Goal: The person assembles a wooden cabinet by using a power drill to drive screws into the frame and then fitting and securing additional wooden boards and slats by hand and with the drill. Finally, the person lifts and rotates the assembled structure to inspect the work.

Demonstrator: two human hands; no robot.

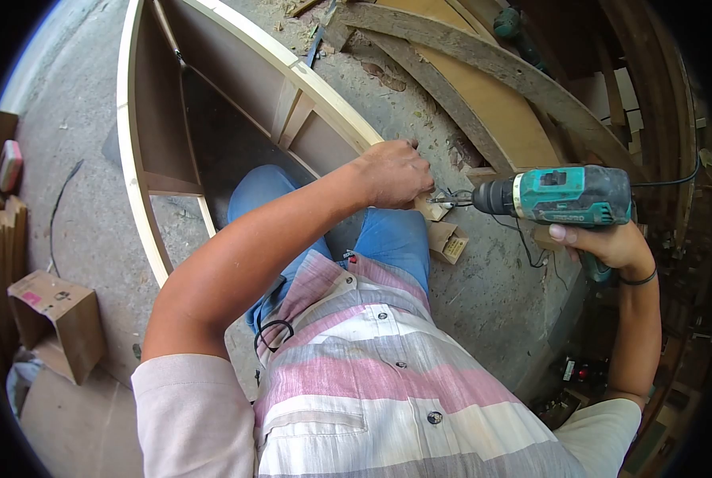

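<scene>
My right hand point(615, 243) is wrapped round the handle of a teal and black power drill point(571, 195). The drill lies level, its bit pointing left at the near end of a pale wooden frame point(336, 99). My left hand point(400, 173) is closed over that end, back of the hand up, with the fingertips mostly hidden. The bit's tip is close beside my left fingers. Curved pale rails and dark brown panels make up the frame, which stretches forward from my knees. A small open cardboard box point(449, 241) sits just below the drill's bit.
Curved, weathered timbers point(443, 36) lean at the upper right, with another green tool point(509, 25) behind them. A cable point(666, 183) runs right from behind the drill. On the left stand an open cardboard box point(57, 319) and stacked wood strips point(3, 247). Wood scraps litter the concrete floor point(344, 60).
</scene>
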